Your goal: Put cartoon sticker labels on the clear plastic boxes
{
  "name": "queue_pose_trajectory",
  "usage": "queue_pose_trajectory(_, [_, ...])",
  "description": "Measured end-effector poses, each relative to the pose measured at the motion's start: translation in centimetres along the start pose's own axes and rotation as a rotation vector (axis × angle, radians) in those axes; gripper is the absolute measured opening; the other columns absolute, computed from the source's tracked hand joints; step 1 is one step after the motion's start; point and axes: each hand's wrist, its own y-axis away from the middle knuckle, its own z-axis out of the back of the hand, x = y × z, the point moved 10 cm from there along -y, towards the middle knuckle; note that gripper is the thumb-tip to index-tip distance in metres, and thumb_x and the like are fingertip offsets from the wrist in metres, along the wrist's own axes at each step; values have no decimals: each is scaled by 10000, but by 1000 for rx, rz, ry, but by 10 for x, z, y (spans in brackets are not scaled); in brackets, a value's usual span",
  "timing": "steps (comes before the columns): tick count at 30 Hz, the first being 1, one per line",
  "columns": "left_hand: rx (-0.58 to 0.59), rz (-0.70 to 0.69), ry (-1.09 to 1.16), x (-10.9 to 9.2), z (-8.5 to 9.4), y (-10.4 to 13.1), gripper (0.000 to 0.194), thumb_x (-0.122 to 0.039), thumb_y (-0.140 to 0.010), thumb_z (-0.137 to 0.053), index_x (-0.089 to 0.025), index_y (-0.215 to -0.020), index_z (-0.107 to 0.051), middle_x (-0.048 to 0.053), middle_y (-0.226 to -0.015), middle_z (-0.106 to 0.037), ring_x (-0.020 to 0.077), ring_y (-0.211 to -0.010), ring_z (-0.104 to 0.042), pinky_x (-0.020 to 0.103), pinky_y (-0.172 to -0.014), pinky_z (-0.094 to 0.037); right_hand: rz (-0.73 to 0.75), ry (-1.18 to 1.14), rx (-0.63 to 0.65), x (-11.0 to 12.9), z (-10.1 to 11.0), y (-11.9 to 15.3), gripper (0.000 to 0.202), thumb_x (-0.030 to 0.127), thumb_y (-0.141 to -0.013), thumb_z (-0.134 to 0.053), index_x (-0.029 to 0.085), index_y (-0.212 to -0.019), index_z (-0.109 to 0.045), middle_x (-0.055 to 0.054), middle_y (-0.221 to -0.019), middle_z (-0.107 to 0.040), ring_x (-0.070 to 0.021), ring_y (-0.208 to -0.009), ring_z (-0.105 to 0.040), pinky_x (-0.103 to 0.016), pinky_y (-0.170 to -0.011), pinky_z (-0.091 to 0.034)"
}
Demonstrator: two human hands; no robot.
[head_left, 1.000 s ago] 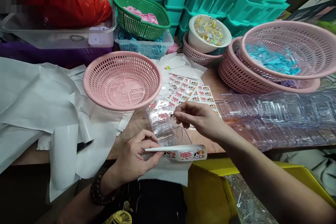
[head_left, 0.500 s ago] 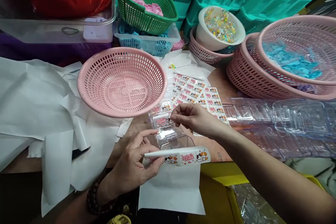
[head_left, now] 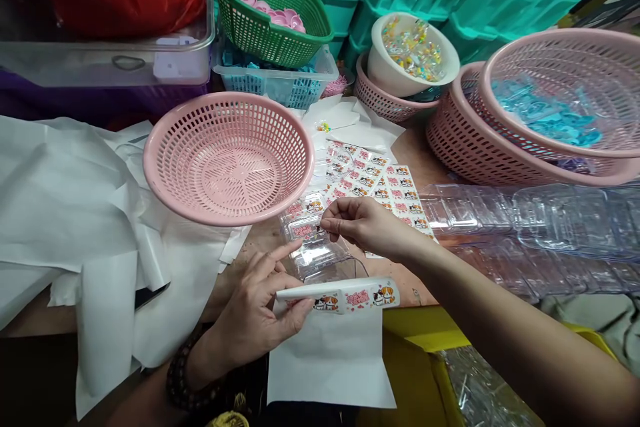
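Note:
My left hand (head_left: 267,307) pinches a folded sticker sheet (head_left: 345,300) between thumb and fingers. Printed on the sheet are cats, dogs and pink lettering, and its white backing hangs over the table edge. The left index finger reaches out to a clear plastic box (head_left: 320,257) lying on the table. Over that box, my right hand (head_left: 363,223) has thumb and forefinger closed at the right end of a transparent sticker (head_left: 303,231) with pink lettering. The fingertips partly cover the sticker's picture. I cannot tell how much of it is stuck to the plastic.
A pink basket (head_left: 230,160) stands behind my left hand. Further sticker sheets (head_left: 405,193) lie behind my right hand. Stacked clear boxes (head_left: 550,220) and pink baskets with blue pieces (head_left: 550,113) are at right. Crumpled white paper (head_left: 60,200) covers the left side.
The whole view has shifted slightly. Both hands keep nearly the same pose, the right fingers still at the sticker's end and the left still holding the sheet.

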Motion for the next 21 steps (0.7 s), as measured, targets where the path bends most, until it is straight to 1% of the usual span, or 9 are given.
queue_pose_trajectory(4, [49, 5, 11, 3, -7, -2, 131, -212, -891, -639, -189, -773, -691, 101, -1486, -548, 172, -857, -619, 371, -877, -478, 6, -2, -6, -2, 1, 0, 253, 387, -797, -709, 187, -700, -589, 32, -554, -596, -64, -435, -380, -243, -438, -255])
queue_pose_trajectory(7, [139, 49, 22, 10, -17, -2, 173, -262, -930, -610, -193, -789, -683, 80, -1550, -476, 201, -960, -623, 390, -913, -480, 24, 34, -23, -2, 2, -2, 224, 357, -825, -678, 190, -705, -589, 35, -545, -581, -72, -440, -398, -244, -452, -278])
queue_pose_trajectory(9, [185, 86, 11, 14, -21, -1, 199, -301, -950, -592, -198, -806, -682, 63, -1559, -465, 214, -1001, -614, 397, -923, -491, 49, 113, -61, 0, 1, -2, 202, 315, -840, -661, 191, -697, -588, 24, -562, -591, -87, -476, -449, -246, -482, -318])
queue_pose_trajectory(11, [207, 120, -15, 16, -21, -2, 202, -331, -953, -592, -210, -826, -692, 42, -1552, -476, 215, -986, -606, 397, -911, -510, 79, 266, -141, 6, 1, 0, 201, 288, -843, -663, 194, -683, -584, 5, -600, -615, -109, -528, -502, -256, -524, -352])
queue_pose_trajectory(13, [217, 147, -33, 17, -19, -5, 179, -346, -941, -611, -228, -846, -708, 17, -1553, -474, 212, -956, -599, 392, -897, -529, 93, 477, -250, 12, 5, 5, 206, 313, -840, -688, 201, -702, -584, -10, -622, -622, -138, -567, -530, -275, -552, -355])
queue_pose_trajectory(16, [224, 175, 2, 17, -17, -7, 161, -355, -924, -632, -248, -850, -726, 1, -1553, -471, 219, -975, -600, 410, -932, -530, 95, 710, -459, 19, 23, 17, 283, 428, -799, -745, 202, -877, -594, -15, -617, -596, -192, -598, -546, -297, -563, -335])
queue_pose_trajectory(18, [198, 184, 76, 22, -13, -3, 168, -358, -911, -645, -244, -824, -730, 15, -1554, -470, 252, -1099, -592, 465, -1016, -484, 78, 656, -543, 12, 41, 22, 374, 505, -799, -725, 201, -941, -560, 1, -598, -569, -188, -568, -528, -293, -549, -335])
queue_pose_trajectory(19, [176, 185, 136, 25, -11, 2, 174, -359, -903, -652, -237, -807, -731, 25, -1566, -452, 278, -1196, -566, 503, -1070, -437, 63, 561, -549, 3, 49, 24, 381, 545, -823, -681, 204, -921, -543, 8, -596, -558, -170, -538, -507, -287, -535, -340])
queue_pose_trajectory(21, [146, 179, 290, 34, -8, 14, 218, -388, -883, -662, -219, -763, -728, 35, -1609, -382, 332, -1390, -439, 564, -1158, -319, 24, 307, -505, -21, 56, 23, 423, 633, -871, -557, 213, -849, -510, 17, -599, -543, -136, -487, -468, -271, -498, -355])
